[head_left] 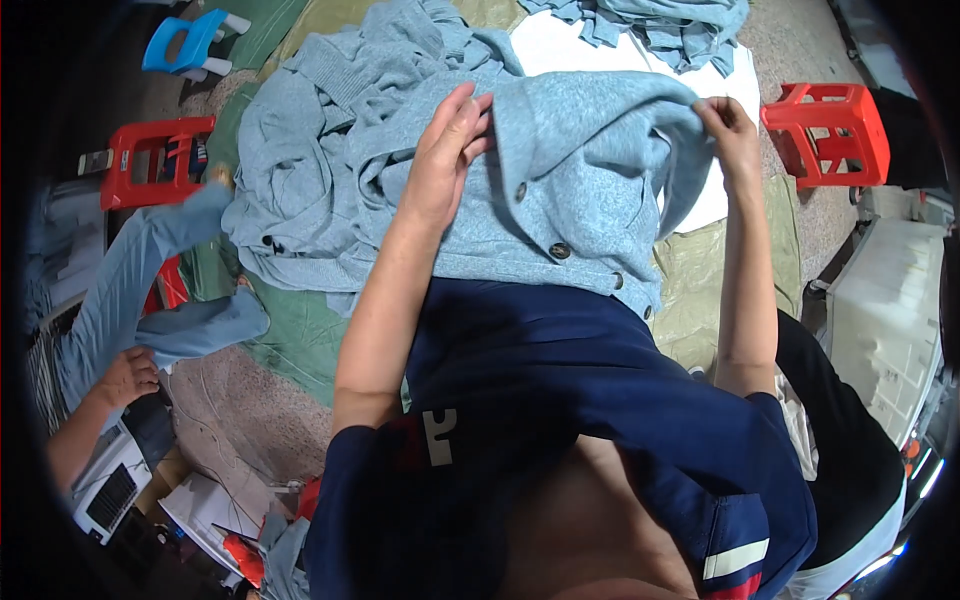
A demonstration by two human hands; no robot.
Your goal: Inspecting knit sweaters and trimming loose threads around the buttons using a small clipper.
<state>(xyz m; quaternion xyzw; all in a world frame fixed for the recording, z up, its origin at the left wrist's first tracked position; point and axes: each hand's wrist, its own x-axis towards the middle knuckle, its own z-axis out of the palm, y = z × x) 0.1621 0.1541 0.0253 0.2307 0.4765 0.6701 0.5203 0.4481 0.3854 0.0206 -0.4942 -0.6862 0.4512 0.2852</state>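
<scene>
A light blue knit cardigan (580, 215) with dark buttons lies spread in front of me, its lower edge close to my body. The fingers of my right hand (730, 135) pinch the cardigan at its far right corner and hold that edge up in a fold. My left hand (452, 150) rests against the cardigan's left part, fingers stretched out beside a folded edge. Behind and to the left of it is a heap of the same blue knitwear (310, 150), rumpled, with ribbed parts and a button showing.
More blue knitwear (690, 30) lies on a white sheet (570, 45) at the far side. Red plastic stools (835, 135) stand left and right, a blue stool (185, 45) at far left. Another person's hand (130, 375) and jeans-clad legs (170, 225) are at left. Green sheeting (290, 350) covers the floor.
</scene>
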